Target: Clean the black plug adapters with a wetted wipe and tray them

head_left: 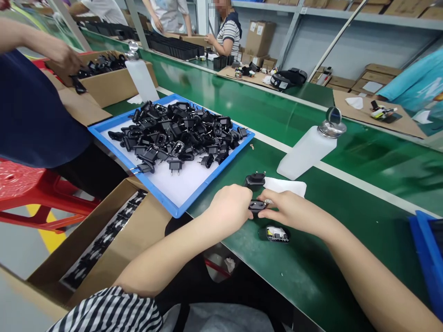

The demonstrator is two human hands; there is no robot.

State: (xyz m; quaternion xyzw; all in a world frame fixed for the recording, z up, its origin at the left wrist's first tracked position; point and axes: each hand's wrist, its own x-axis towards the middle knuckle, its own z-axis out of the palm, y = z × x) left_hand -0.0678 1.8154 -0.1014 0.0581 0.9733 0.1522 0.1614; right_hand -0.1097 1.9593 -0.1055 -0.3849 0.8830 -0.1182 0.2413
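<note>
Currently, both my hands are holding a casing (pixel 257 206) just above the bench (pixel 374 212). My left hand (pixel 231 207) is bunching into a fist against the casing's left end, most of its fingertips hiding behind the knuckles. My right hand (pixel 294 210) is pinching the other end between thumb and finger. So the casing is sitting right between my hands, one at each side, black and small.

Just beyond my left knuckles a plug (pixel 255 180) is lying with its pins sticking out to the right. Behind my right fingers a white sheet (pixel 287 186) is resting on the bench, partly going under the hand's line of view. Nearer my body, just below both hands, an open shell (pixel 278 234) is showing white and yellow innards.

Farther past my right hand, a bottle (pixel 308 150) with a silver top is standing. Beyond my left hand and to its left, a blue tray (pixel 216 171) is carrying a heap (pixel 180 131) of black plugs. Under that tray's near side, left of my forearm, a carton (pixel 138 230) is holding dark pieces. Well to the right of my right hand, a blue bin (pixel 427 258) is showing at the edge.
</note>
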